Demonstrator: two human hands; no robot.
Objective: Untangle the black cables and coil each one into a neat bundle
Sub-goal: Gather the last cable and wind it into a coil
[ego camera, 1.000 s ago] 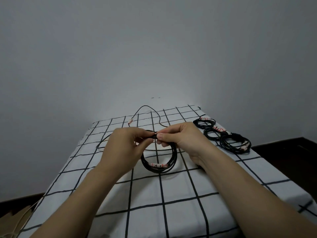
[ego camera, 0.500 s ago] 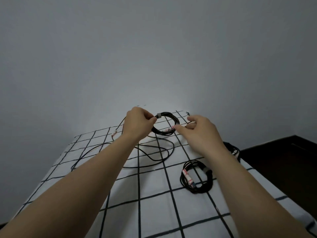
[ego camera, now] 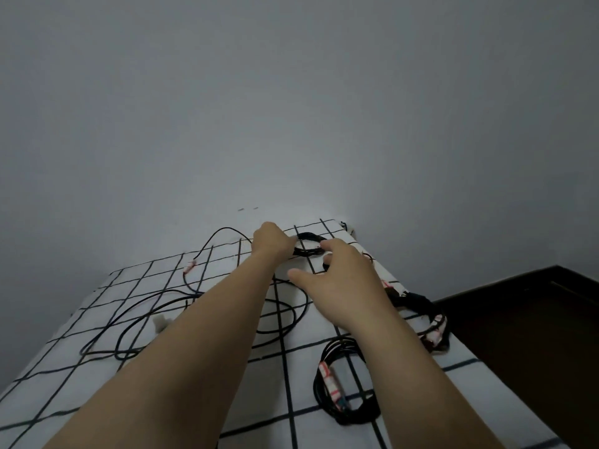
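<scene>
**Two hands at one coil by the far edge**

From the head view, the left hand (ego camera: 272, 244) is curled round the left end of a coiled bundle (ego camera: 309, 252). It sits by the far edge of the tabletop (ego camera: 265, 393), towards the far right corner. The right hand (ego camera: 343, 286) hangs just right of the coil and nearer the person, fingers loosely spread and gripping nothing. Whether its forefinger touches the ring I cannot tell.

The ring shows as a flattened oval, its long axis running left to right along the far edge. The left hand is the closer one and already has it, so setting it down there likely needs only a release.

A loose cable (ego camera: 155, 311) sprawls over the left half, passing under the left forearm. Along the right edge lie a near bundle (ego camera: 327, 384) and a dark heap (ego camera: 418, 303) of others midway.
</scene>
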